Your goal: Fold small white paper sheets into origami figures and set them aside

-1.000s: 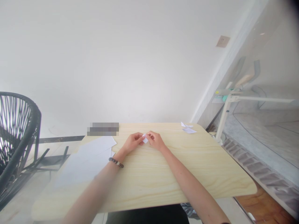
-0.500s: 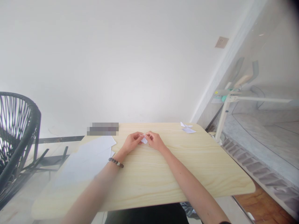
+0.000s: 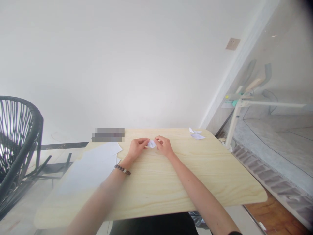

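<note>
A small folded piece of white paper (image 3: pixel 151 144) is held between my two hands above the far middle of the table. My left hand (image 3: pixel 137 147), with a dark beaded bracelet on its wrist, pinches the paper's left edge. At the right edge, my right hand (image 3: pixel 164 146) pinches it between thumb and fingertips. Crease lines show on the paper's face. Beyond my right hand, folded white paper pieces (image 3: pixel 197 136) lie near the table's far right corner.
White paper sheets (image 3: pixel 91 168) overlap on the left of the wooden table (image 3: pixel 195 182). A blurred-out dark object (image 3: pixel 109 134) sits at the far left edge. A woven chair (image 3: pixel 36 120) stands left; a white-framed stand (image 3: pixel 233 127) and grey sofa (image 3: pixel 281 143) are right.
My hands have moved slightly apart, and more of the folded paper shows between them. Both hands still grip it. The sheets and the folded pieces at the far right stay put.
</note>
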A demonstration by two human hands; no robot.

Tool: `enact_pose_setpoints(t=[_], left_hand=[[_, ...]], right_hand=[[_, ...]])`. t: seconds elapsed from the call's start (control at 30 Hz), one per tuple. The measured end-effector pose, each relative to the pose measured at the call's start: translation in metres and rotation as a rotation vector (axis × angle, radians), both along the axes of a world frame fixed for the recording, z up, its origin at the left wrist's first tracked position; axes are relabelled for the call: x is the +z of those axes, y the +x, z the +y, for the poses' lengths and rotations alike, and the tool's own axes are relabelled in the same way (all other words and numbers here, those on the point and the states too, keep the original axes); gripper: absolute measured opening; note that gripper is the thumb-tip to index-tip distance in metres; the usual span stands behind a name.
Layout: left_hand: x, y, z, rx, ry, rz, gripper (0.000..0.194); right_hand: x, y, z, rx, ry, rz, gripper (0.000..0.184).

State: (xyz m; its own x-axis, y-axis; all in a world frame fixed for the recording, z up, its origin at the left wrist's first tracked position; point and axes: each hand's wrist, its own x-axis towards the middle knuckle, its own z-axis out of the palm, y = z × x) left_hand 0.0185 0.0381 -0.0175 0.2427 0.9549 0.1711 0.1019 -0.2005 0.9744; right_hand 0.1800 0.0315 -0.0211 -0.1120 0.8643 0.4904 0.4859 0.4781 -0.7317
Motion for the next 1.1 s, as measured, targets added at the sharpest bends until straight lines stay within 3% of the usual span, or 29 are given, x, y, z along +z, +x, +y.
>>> enact_pose_setpoints(t=[0.23, 0.4, 0.73, 0.87, 1.1], left_hand=[[0.001, -0.002, 0.001, -0.013, -0.049, -0.198, 0.036], [0.004, 0.0, -0.001, -0.019, -0.027, -0.199, 0.028], [0.007, -0.002, -0.009, -0.048, 0.288, 0.261, 0.026], [0.006, -0.001, -0.01, -0.048, 0.393, 0.336, 0.026], [0.009, -0.003, -0.01, -0.036, 0.394, 0.367, 0.025]], right_hand=[[-0.004, 0.005, 0.005, -0.007, -0.114, 0.272, 0.029], [-0.007, 0.005, 0.009, 0.035, -0.159, 0.412, 0.032], [-0.005, 0.004, 0.005, 0.047, -0.102, 0.255, 0.028], [-0.005, 0.003, 0.005, 0.061, -0.063, 0.209, 0.027], [-0.005, 0.002, 0.004, 0.088, -0.036, 0.15, 0.024]])
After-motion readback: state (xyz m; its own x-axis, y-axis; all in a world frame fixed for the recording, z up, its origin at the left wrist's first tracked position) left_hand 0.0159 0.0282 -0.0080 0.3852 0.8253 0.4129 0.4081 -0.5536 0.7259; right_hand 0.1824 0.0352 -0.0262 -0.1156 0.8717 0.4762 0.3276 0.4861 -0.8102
